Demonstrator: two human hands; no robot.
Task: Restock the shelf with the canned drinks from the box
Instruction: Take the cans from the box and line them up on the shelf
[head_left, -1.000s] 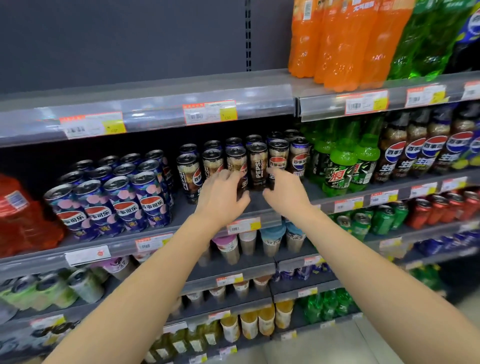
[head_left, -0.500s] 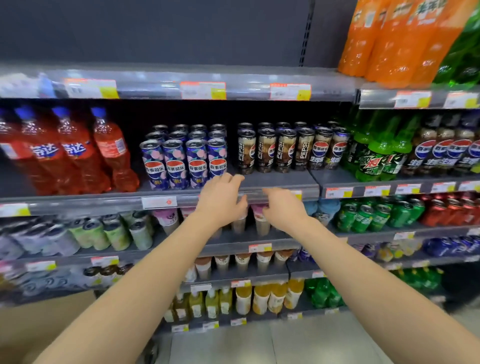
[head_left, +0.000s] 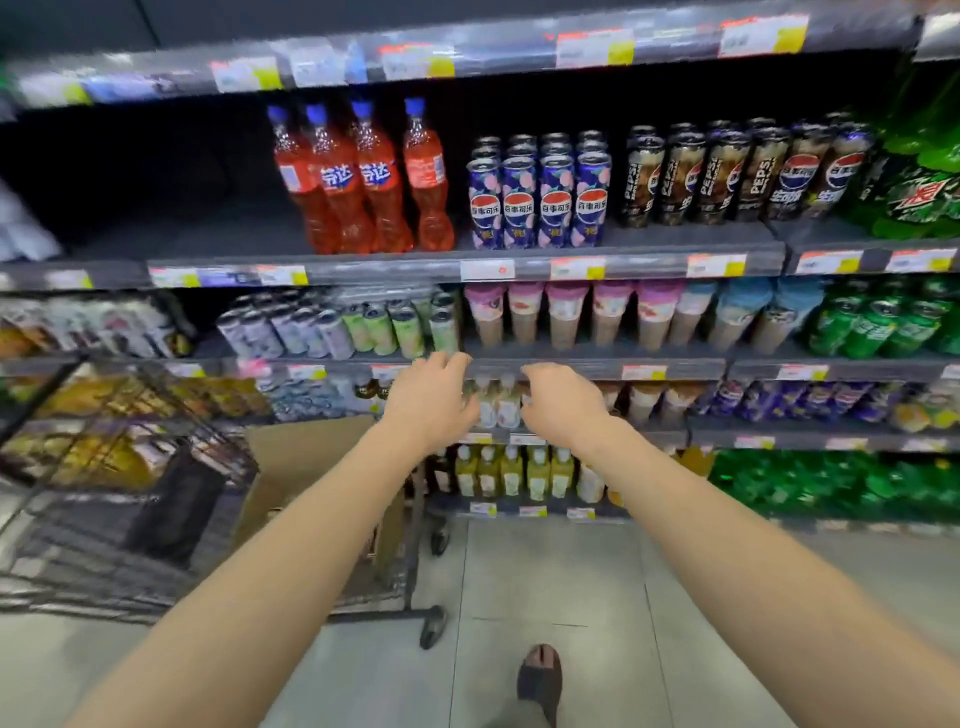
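**Empty hands between shelf and box**

Both hands hung in the air in front of the shelving and held nothing. The left hand (head_left: 431, 400) and the right hand (head_left: 563, 405) were side by side with a gap between them, fingers loosely curled, touching neither a can nor a ledge.

The dark Pepsi cans (head_left: 727, 176) stood in rows well above the right hand and off to its right. They sat on the shelf (head_left: 649, 266), whose front rail ran above both hands. The blue Pepsi cans (head_left: 540, 202) stood almost straight above the hands on that same shelf, and the red bottles (head_left: 358, 182) were up and to the left of the left hand. The cardboard box (head_left: 296, 467) lay below and to the left of the left hand, at the end of the wire cart (head_left: 130, 509). Whether it sat in the cart or beside it could not be told, and its inside was hidden.

The step in hand looked like a reach to the box for more cans. The left hand was nearer, so it would best lead down and leftward, keeping off the cart's wire edge. Each hand should wrap one can round its body and keep it upright. Back at the shelf, each can should be set squarely with its own kind, label out, without nudging the front row off the ledge.
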